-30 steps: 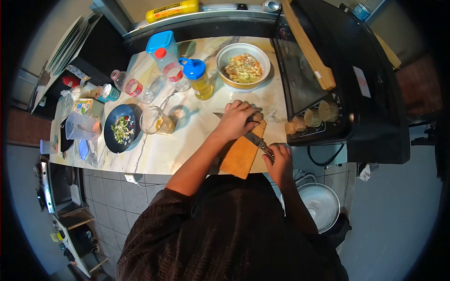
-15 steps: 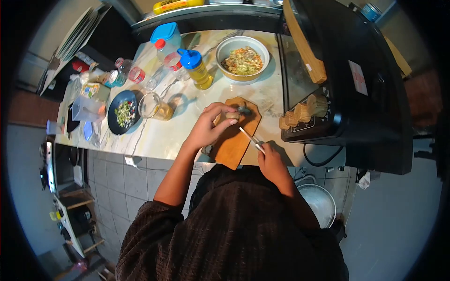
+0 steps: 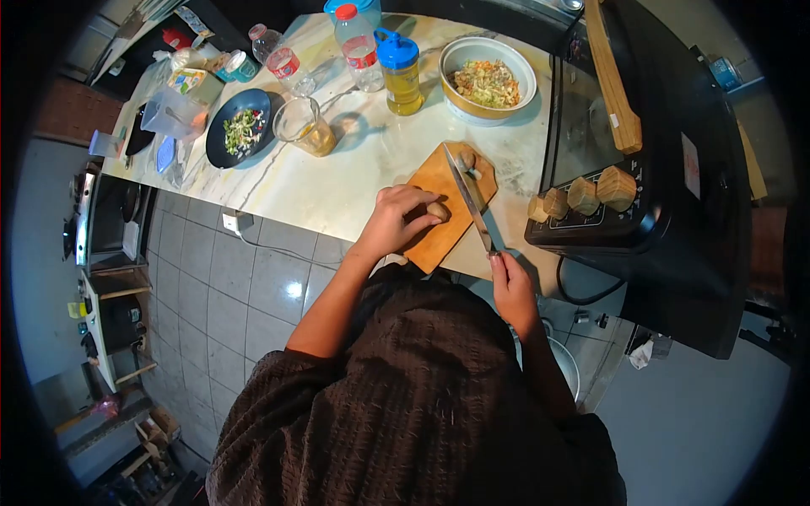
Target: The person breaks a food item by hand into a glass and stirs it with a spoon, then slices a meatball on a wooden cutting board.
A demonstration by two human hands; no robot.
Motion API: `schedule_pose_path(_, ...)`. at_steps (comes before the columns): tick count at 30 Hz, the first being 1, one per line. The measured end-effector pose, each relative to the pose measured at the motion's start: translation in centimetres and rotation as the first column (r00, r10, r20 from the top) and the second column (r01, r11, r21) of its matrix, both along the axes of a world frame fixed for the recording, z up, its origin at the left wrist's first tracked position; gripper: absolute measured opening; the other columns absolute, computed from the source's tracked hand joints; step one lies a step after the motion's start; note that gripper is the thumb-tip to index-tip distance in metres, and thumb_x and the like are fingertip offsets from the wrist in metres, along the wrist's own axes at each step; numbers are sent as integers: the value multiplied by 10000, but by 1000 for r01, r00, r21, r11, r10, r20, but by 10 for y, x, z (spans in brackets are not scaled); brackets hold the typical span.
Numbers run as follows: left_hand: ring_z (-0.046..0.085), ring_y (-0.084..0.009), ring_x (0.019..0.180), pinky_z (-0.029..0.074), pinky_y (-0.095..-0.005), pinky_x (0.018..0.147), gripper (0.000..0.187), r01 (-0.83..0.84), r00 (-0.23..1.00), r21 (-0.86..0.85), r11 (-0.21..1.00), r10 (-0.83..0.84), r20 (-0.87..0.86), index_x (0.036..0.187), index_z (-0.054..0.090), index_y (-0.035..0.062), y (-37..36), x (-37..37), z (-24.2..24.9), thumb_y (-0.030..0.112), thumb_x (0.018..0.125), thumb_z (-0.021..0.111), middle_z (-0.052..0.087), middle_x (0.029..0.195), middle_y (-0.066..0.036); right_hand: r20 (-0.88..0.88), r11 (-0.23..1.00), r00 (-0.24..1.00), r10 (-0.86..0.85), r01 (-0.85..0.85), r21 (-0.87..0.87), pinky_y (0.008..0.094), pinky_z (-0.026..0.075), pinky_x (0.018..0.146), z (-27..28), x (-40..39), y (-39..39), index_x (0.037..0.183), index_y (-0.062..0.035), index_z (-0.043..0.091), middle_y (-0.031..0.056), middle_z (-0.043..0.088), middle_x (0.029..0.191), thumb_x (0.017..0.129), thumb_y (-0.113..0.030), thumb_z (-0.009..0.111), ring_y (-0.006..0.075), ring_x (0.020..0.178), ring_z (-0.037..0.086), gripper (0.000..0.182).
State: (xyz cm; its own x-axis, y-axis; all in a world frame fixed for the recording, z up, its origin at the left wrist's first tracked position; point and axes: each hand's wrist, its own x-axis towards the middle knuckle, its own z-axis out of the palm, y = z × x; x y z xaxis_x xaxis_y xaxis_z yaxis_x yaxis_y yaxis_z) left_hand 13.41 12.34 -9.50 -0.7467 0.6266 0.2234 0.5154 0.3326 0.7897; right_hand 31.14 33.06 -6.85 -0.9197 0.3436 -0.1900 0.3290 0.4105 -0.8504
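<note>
My left hand (image 3: 392, 221) pinches a small brown mushroom (image 3: 437, 211) between thumb and fingers, holding it against the wooden cutting board (image 3: 432, 243). In my right hand (image 3: 513, 291) is a knife (image 3: 469, 202), gripped by its handle. Its long blade slants up and left across the board, to the right of the mushroom and apart from it. At the board's far right end lie a few greyish mushroom pieces (image 3: 469, 162), partly behind the blade.
Beyond the board stands a bowl (image 3: 489, 116) of chopped vegetables. Left of it are a blue-capped oil bottle (image 3: 403, 84), a glass jug (image 3: 287, 126) and a dark plate (image 3: 221, 156) with chopped greens. A black oven (image 3: 666, 202) with wooden knobs borders the right side.
My left hand has lowered the mushroom toward the board's near left side. The knife has swung to the right, its blade now showing in full length. The head view has shifted.
</note>
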Motion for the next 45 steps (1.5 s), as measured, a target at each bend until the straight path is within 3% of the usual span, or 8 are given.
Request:
schedule_pose_path(2,640,-277,1051,422,-380,963,301,49,983,26,998,-43,-176,1075,716,68,-3,0,-13,190,810,795,707,1104,-53,-40,1000,999,14,-13,26,445,493,677,-1,0,-1,1059,1,631,236,651,850,1025,-232,535,444,815,640,254)
schedule_pose_path(12,628,-226,1049,391,-368,892,251,-64,990,-20,998,61,-129,1003,724,115,-4,-1,0,205,787,816,708,1044,-11,12,993,998,55,-56,109,496,481,697,10,-5,-7,1000,-18,625,240,654,846,1023,-267,522,456,829,628,271)
schedule_pose_path(14,629,-226,992,387,-382,890,305,40,931,-44,998,-54,-360,1033,692,107,-7,-6,-3,218,781,824,701,971,9,88,983,990,113,-124,133,517,475,711,14,-10,-7,977,-21,621,239,655,846,1020,-275,518,465,820,619,277)
schedule_pose_path(21,531,-281,1132,364,-411,960,495,-72,965,-59,996,55,-256,1160,665,154,-3,-13,17,259,713,849,600,1190,-45,37,967,991,126,-131,219,493,462,676,13,-15,-7,991,-12,630,250,632,825,1012,-265,539,461,791,609,270)
schedule_pose_path(23,459,-302,1218,341,-444,996,601,10,945,-213,977,-79,-317,1218,652,195,0,-19,37,261,660,865,521,1307,-50,159,950,976,148,-185,251,510,480,772,21,-15,-6,1002,-59,629,191,686,934,1015,-322,521,445,867,618,284)
schedule_pose_path(29,399,-264,1269,312,-460,1011,450,265,861,-434,861,-414,-296,1030,755,228,18,-43,47,224,591,856,515,1299,-13,124,902,982,140,-178,392,492,478,730,34,-19,-12,1029,-58,657,201,677,861,995,-271,569,436,820,626,233)
schedule_pose_path(32,391,-258,1263,302,-452,1008,343,322,864,-453,832,-453,-218,916,777,217,22,-50,55,212,579,841,516,1268,-9,88,902,984,155,-177,394,482,481,727,33,-19,-10,1045,-61,658,190,681,865,991,-263,579,423,815,633,224)
schedule_pose_path(45,408,-264,1256,296,-469,1010,381,363,848,-499,787,-501,-172,902,796,249,22,-58,50,162,532,806,551,1253,24,68,894,976,207,-217,392,488,519,695,42,-25,-7,970,-84,631,158,676,803,989,-300,575,384,778,664,224)
